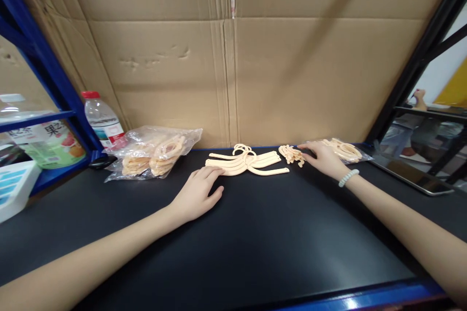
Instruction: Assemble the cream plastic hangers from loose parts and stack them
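A stack of cream plastic clothes hangers (237,163) lies fanned out on the black tabletop, its curved hooks toward the cardboard. My left hand (199,192) rests by the near left end of the stack, fingertips on the hanger arms and thumb held apart. To the right of the stack is a small heap of cream hook-like pieces (291,153). My right hand (324,159) reaches to that heap, its forefinger and thumb apart at the right edge. Whether a piece is between those fingers is too small to make out. A pale bead bracelet (349,178) circles my right wrist.
Clear plastic bags of cream parts (153,153) lie at the left, and another bag (345,149) lies behind my right hand. A red-capped bottle (104,119) stands by the blue frame (54,73). Cardboard (164,68) closes the back. A dark flat device (412,172) lies right.
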The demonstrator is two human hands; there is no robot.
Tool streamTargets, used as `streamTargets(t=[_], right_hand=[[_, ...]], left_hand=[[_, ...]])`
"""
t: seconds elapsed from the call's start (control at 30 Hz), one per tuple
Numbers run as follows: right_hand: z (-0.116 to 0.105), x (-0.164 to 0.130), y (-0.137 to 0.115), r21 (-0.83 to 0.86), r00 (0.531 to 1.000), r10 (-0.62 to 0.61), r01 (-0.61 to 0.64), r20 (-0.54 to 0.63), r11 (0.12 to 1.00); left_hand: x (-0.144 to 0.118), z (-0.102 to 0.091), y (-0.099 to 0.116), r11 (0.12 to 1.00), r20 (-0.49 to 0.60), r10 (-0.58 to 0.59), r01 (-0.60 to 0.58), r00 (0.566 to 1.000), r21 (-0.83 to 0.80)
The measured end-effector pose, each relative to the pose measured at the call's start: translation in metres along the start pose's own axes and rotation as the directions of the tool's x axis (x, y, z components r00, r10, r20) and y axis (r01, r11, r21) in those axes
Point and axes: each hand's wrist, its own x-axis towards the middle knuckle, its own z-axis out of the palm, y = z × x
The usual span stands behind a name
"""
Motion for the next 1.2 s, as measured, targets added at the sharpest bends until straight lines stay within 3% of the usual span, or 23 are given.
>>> streamTargets(t=[0.23, 0.53, 0.73, 0.93, 1.03, 1.1, 1.2], right_hand=[[0.010, -0.001, -0.007, 0.005, 0.999, -0.024, 0.023, 0.044, 1.000], [0.023, 0.003, -0.002, -0.005, 0.999, 0.022, -0.023, -0.050, 1.000], [0.014, 0.005, -0.013, 0.080, 0.983, 0.051, -0.037, -0.175, 0.996], [-0.005, 0.006, -0.023, 0.235, 0.928, 0.237, -0.171, -0.288, 0.957], [-0.014, 0.004, -0.032, 0.349, 0.900, 0.328, -0.221, -0.287, 0.911], [-0.019, 0.003, -0.043, 0.516, 0.884, 0.394, -0.222, -0.251, 0.827], [-0.024, 0.000, -0.064, 0.830, 0.871, 0.485, -0.207, -0.085, 0.518]], left_hand=[[0.003, 0.001, -0.003, 0.998, -0.011, -0.014, 0.013, 1.000, -0.059], [0.012, 0.008, -0.009, 0.983, -0.059, 0.012, -0.022, 0.998, -0.183], [0.012, 0.005, -0.004, 0.978, -0.058, 0.019, -0.030, 0.998, -0.205], [0.009, 0.004, -0.002, 0.968, -0.044, -0.036, 0.024, 0.998, -0.249], [0.008, 0.003, -0.001, 0.960, -0.032, -0.060, 0.049, 0.998, -0.276], [0.007, 0.003, 0.000, 0.945, -0.027, -0.070, 0.057, 0.997, -0.321], [0.005, 0.002, -0.001, 0.916, -0.036, -0.061, 0.041, 0.998, -0.400]])
